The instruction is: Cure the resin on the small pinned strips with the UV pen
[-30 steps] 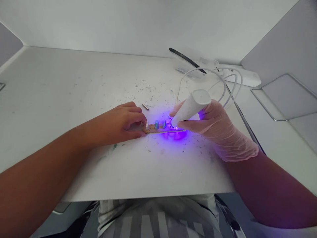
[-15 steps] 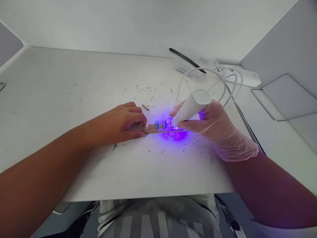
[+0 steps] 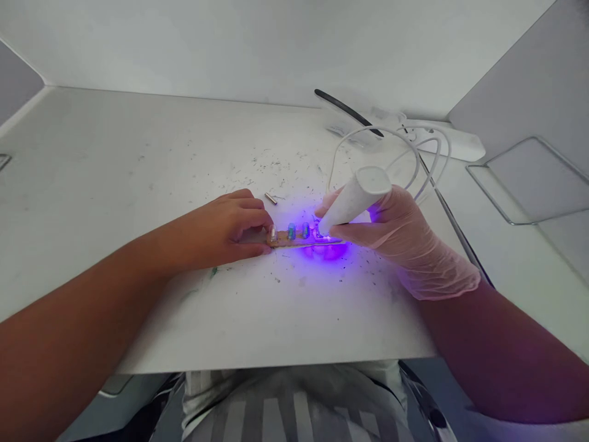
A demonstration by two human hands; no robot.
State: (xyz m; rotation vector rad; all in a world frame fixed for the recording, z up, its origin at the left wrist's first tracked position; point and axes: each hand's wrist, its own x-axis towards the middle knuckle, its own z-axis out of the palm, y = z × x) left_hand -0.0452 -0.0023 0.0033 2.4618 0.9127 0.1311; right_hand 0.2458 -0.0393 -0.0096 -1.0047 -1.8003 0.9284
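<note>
Gloved right hand [image 3: 391, 227] closed round white handheld lamp [image 3: 356, 195], violet glow at strip's right end. Bare left hand [image 3: 243, 227] pinching left end of narrow tan strip [image 3: 283, 241] bearing shiny nail-shaped pieces [image 3: 291, 231], on white counter [image 3: 248, 325].

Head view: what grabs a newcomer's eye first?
Probably the violet glow near the center, at the lower tip of the white lamp in the gloved right hand. Next, just left of it, the narrow strip with small shiny pieces, its left end held by the bare left hand. Then the dark, slim bar lying toward the back.
</note>
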